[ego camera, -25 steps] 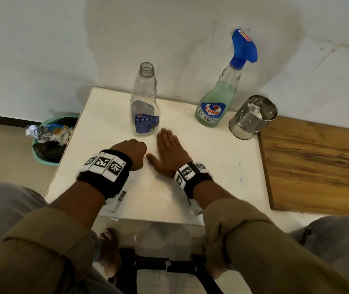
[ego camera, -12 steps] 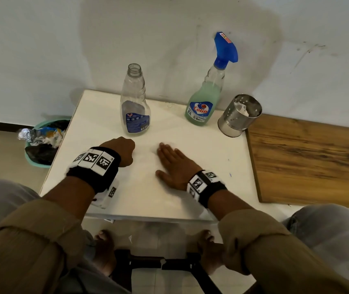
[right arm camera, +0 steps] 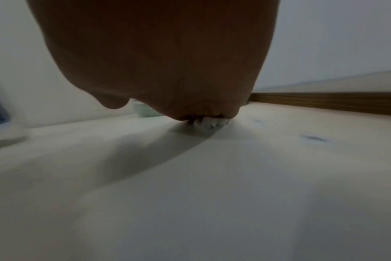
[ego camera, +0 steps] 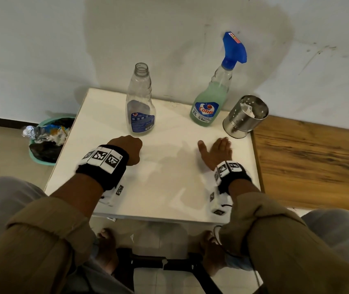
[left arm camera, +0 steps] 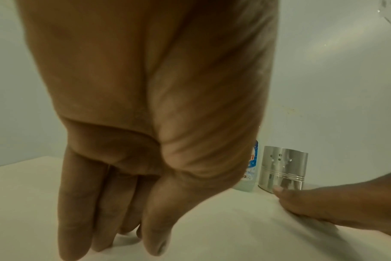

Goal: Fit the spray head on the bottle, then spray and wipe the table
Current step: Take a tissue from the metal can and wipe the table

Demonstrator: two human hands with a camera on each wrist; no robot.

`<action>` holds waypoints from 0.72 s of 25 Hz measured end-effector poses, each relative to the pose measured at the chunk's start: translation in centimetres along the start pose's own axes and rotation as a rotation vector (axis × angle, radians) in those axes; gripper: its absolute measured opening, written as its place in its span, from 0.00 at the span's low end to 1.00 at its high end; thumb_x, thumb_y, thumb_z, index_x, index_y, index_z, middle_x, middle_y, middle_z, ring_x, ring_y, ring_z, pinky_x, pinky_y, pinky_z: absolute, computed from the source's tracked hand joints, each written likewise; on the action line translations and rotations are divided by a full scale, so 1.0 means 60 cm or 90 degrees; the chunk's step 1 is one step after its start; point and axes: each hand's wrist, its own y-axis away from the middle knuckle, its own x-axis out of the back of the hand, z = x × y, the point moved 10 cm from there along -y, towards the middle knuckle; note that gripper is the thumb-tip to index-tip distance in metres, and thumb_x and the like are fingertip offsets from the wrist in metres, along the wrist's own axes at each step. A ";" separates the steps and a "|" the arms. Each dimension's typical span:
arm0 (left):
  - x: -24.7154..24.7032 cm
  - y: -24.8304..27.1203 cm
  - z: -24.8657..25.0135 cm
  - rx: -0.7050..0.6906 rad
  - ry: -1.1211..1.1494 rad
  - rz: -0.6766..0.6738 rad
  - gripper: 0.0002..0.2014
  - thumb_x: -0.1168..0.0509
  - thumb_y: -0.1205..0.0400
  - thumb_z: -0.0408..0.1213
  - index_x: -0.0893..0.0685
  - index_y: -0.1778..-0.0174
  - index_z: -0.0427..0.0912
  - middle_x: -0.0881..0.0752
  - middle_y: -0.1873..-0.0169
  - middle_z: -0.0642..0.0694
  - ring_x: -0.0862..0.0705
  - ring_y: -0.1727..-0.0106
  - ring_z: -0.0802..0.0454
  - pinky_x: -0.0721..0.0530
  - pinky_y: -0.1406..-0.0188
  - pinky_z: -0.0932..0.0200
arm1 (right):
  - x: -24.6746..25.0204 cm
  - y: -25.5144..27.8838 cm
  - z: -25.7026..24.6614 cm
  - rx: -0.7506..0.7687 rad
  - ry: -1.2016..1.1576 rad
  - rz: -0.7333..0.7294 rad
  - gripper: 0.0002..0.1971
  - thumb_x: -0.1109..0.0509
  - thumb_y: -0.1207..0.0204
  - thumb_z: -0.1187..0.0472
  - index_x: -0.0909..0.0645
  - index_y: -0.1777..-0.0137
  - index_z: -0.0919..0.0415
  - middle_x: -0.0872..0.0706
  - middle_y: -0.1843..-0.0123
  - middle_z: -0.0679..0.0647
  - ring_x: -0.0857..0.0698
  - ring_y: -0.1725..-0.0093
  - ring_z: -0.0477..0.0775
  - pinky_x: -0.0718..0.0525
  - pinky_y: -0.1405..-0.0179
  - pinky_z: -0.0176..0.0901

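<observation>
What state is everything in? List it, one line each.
Colin spray bottle: upright, blue spray head fitted, partly full of green liquid.
Clear bottle: upright, uncapped, looks empty.
Steel holder: upright, white tissue inside.
Tissue wad: crumpled, pinned under the right hand.
Right hand: flat, pressing the wad on the table.
Left hand: holds nothing, fingertips on the table.
Bin: full of trash.
</observation>
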 end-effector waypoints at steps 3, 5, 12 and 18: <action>0.004 0.006 0.004 -0.006 -0.003 0.001 0.21 0.39 0.19 0.36 0.26 0.28 0.39 0.22 0.31 0.38 0.21 0.31 0.39 0.22 0.35 0.50 | -0.047 0.045 -0.118 0.114 0.011 -0.041 0.48 0.54 0.20 0.31 0.63 0.16 0.71 0.64 0.14 0.67 0.62 0.14 0.66 0.60 0.14 0.58; 0.005 0.012 0.000 -0.004 0.015 -0.004 0.21 0.40 0.19 0.36 0.26 0.28 0.39 0.23 0.30 0.38 0.22 0.31 0.39 0.21 0.34 0.49 | -0.096 0.082 -0.200 0.203 0.033 -0.087 0.48 0.54 0.19 0.32 0.63 0.16 0.71 0.64 0.14 0.67 0.63 0.14 0.65 0.60 0.14 0.58; 0.053 0.038 -0.016 -0.030 0.100 0.039 0.24 0.40 0.17 0.34 0.30 0.23 0.42 0.29 0.24 0.41 0.27 0.25 0.42 0.27 0.27 0.51 | 0.031 0.091 -0.208 0.308 -0.012 0.015 0.24 0.35 0.23 0.65 0.24 0.26 0.62 0.21 0.26 0.61 0.25 0.25 0.63 0.28 0.24 0.51; 0.059 0.036 -0.002 -0.062 0.085 0.038 0.20 0.37 0.20 0.34 0.23 0.31 0.38 0.22 0.31 0.39 0.20 0.33 0.40 0.20 0.33 0.49 | -0.081 0.121 -0.220 0.469 0.229 -0.061 0.30 0.35 0.24 0.71 0.30 0.21 0.56 0.31 0.18 0.55 0.26 0.24 0.60 0.28 0.25 0.49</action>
